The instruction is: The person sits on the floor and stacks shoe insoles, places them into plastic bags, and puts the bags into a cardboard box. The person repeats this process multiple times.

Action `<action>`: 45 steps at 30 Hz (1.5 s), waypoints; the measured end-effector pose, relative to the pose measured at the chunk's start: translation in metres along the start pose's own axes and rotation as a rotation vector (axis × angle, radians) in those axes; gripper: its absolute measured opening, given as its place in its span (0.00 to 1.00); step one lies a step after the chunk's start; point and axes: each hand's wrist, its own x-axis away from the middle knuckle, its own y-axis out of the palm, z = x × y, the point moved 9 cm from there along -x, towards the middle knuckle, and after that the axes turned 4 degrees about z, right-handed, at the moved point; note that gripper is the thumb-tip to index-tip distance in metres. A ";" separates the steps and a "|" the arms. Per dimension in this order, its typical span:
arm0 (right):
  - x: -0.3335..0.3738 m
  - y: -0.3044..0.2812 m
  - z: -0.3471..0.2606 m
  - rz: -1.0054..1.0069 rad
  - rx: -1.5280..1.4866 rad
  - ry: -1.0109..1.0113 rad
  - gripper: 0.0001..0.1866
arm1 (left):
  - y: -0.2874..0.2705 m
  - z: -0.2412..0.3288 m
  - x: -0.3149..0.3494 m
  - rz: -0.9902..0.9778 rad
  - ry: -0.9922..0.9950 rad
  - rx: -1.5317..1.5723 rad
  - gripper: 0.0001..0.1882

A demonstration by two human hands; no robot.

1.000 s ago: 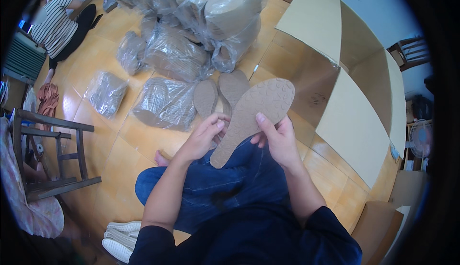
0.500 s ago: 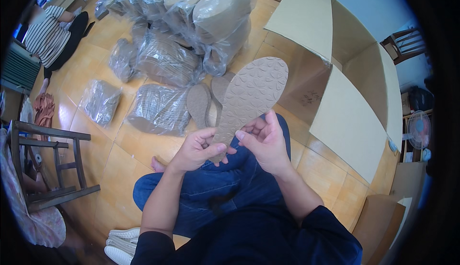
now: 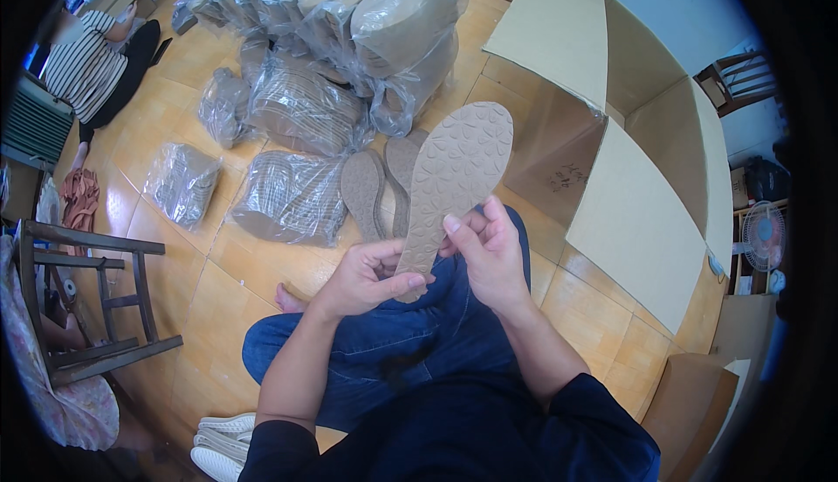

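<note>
A greyish-brown shoe sole (image 3: 462, 155) with a raised flower-like pattern is held up in front of me, its wide end pointing away and slightly right. My left hand (image 3: 374, 274) grips the narrow end, thumb on the patterned face. On the right edge, my right hand (image 3: 485, 251) pinches the sole near its middle with the thumb on top. Beyond it, small stacks of similar soles (image 3: 365, 187) lie on the floor, partly hidden by the held one. Bundles of soles in clear plastic bags (image 3: 292, 198) lie just past those.
A large open cardboard box (image 3: 559, 146) stands at the right, flaps spread. More bagged soles (image 3: 384, 28) are heaped at the back. A dark wooden stool (image 3: 105, 299) is at the left. White-soled shoes (image 3: 223, 447) lie lower left. A person in a striped top (image 3: 85, 68) sits far left.
The sole has turned a little more upright, its wide end shifting slightly left. Both hands keep hold of it; my right thumb has shifted slightly up and right.
</note>
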 end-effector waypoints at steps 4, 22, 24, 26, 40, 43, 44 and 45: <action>-0.006 -0.011 -0.002 0.019 0.009 -0.025 0.19 | -0.008 0.001 -0.004 -0.010 0.163 0.068 0.19; 0.003 0.009 -0.012 -0.279 0.673 -0.036 0.15 | -0.037 0.007 -0.004 0.361 0.263 0.318 0.16; 0.003 0.008 -0.009 -0.268 0.650 -0.019 0.15 | -0.038 0.007 -0.003 0.345 0.269 0.307 0.16; 0.003 0.008 -0.008 -0.260 0.626 -0.019 0.15 | -0.038 0.008 -0.003 0.331 0.272 0.319 0.17; -0.007 -0.011 -0.018 0.012 0.390 -0.029 0.14 | -0.042 -0.009 -0.013 0.243 0.189 0.186 0.20; -0.010 -0.027 -0.050 0.143 0.018 -0.195 0.10 | -0.058 -0.029 -0.018 0.356 0.083 -0.021 0.21; -0.010 -0.032 -0.063 0.178 -0.009 -0.258 0.10 | -0.065 -0.033 -0.020 0.402 0.065 -0.132 0.21; -0.008 -0.038 -0.076 0.215 -0.031 -0.320 0.10 | -0.071 -0.040 -0.021 0.451 0.021 -0.240 0.21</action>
